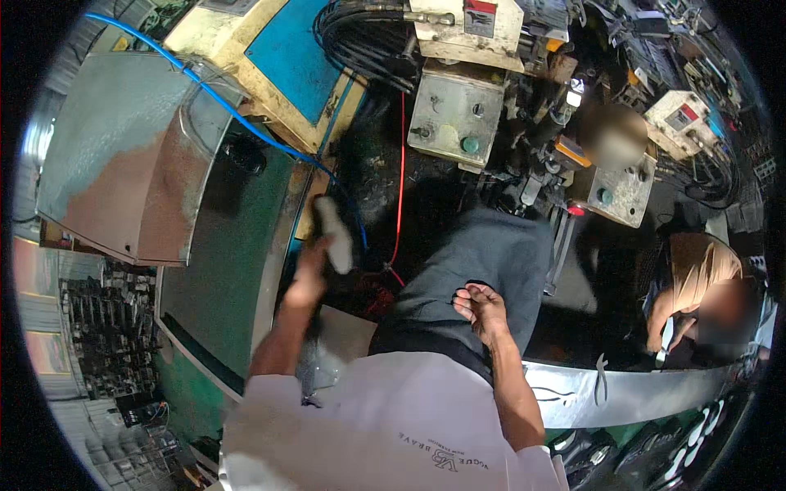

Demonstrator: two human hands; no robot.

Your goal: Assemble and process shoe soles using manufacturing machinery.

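Note:
My left hand (308, 274), smeared a little by motion, is closed on the lower side of a flat, light grey, sole-shaped piece (334, 235). The piece stands out over a dark gap beside the yellow and blue machine. Above my dark trousers (458, 270), my right hand (485, 313) is turned partly palm up with its fingers curled together. Something small and dark shows at its fingertips, too small to name.
Control boxes (455, 114) stand ahead. A red cord (400, 180) and a blue hose (221, 100) run nearby. Pliers (602, 380) lie on a metal ledge (655, 397) at right, where another person (696, 266) bends over with a white piece in hand. A large panelled box (123, 164) is left.

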